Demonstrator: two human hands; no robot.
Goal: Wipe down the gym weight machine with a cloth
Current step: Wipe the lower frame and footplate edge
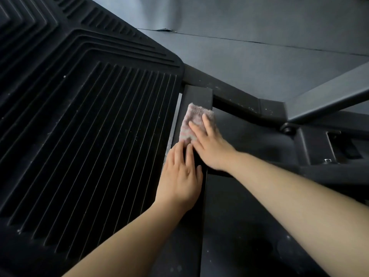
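Cloth (194, 121), pinkish and folded to a small pad, lies on a narrow black bar (197, 96) of the weight machine, just beside the edge of a big ribbed black footplate (89, 126). The person's right hand (209, 144) lies flat on it, fingers straight, pressing it against the bar. The left hand (179, 176) rests open just below, fingers extended along the same bar at the footplate's edge, fingertips reaching the cloth's lower end. Pale dust specks dot the frame (239, 104) running off to the right, where an angled grey beam (329, 96) crosses above a bracket (319, 144). Dark rubber floor (259, 27) stretches behind.
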